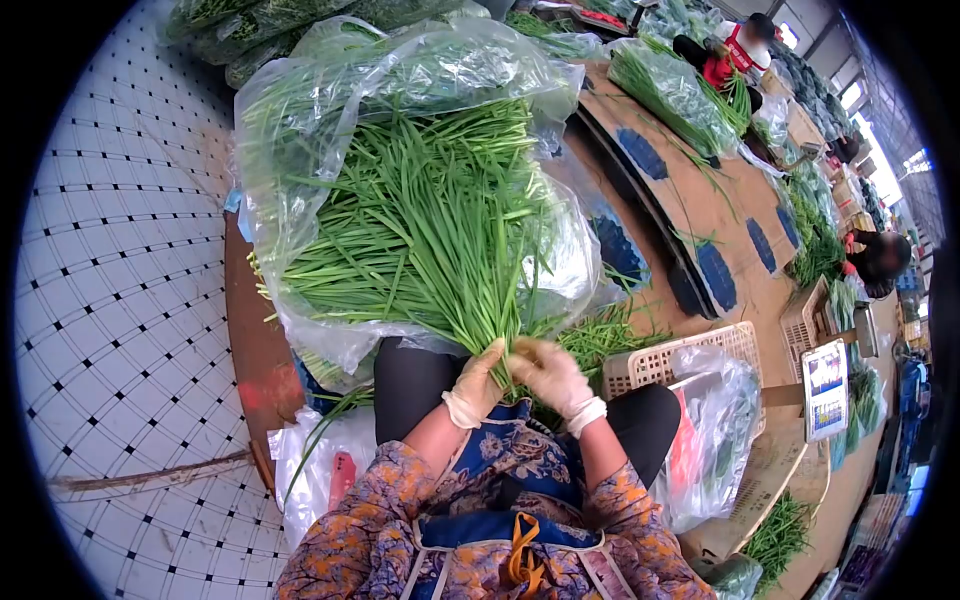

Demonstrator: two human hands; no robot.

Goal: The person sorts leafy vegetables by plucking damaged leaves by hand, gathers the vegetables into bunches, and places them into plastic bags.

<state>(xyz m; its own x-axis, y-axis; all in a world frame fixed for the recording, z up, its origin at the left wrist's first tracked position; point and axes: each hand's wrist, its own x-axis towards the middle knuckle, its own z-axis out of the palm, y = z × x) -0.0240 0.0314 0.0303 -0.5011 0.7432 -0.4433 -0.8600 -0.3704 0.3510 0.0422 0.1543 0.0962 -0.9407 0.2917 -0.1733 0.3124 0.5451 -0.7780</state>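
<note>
A bunch of garlic chives (478,290) fans out in front of me, its narrow end held at my lap. My left hand (474,388), in a pale thin glove, is closed around that gathered end. Beside it, my right hand (552,376), gloved the same way, has its fingers curled in against the bunch; what sits between its fingertips is hidden. Under and beyond the bunch lies a thick heap of chives (400,180) on an opened clear plastic bag (290,130). The apron (515,455) covers my lap just below both hands.
A beige plastic crate (690,355) stands right of my knee, near loose greens (610,340). A plastic bag with a red item (343,475) lies at my left. Further right are a scale display (826,390), cardboard (690,190) and two people (738,55) among bagged greens.
</note>
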